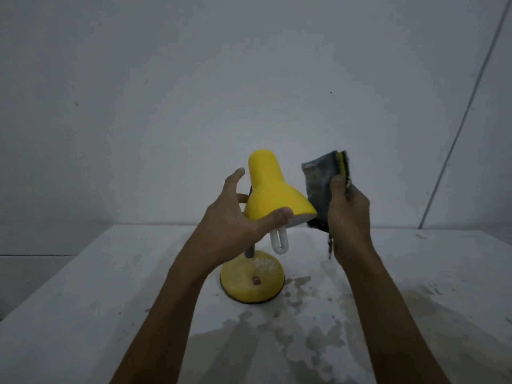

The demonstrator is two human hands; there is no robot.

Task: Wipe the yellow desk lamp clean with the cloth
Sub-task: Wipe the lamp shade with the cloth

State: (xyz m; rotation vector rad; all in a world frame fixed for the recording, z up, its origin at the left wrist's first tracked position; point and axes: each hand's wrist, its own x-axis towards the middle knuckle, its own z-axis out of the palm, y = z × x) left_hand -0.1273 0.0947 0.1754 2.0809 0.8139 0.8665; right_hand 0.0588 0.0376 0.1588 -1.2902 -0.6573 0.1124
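The yellow desk lamp (273, 189) stands upright on the white table (83, 300), its round base (250, 281) dusty, with a small red switch. A white bulb (279, 241) hangs out of the cone shade. My left hand (238, 217) curls around the shade from the left, thumb resting on the lower rim, fingers behind it. Just right of the shade, my right hand (350, 214) holds up a folded grey cloth (318, 187) with a yellow-green layer showing at its edge. The cloth is close to the shade's rim; contact is unclear.
Wet patches and splashes (304, 328) spread over the table in front of and right of the lamp base. A plain grey wall rises behind the table. A thin dark line (465, 112) runs diagonally on the wall at the right.
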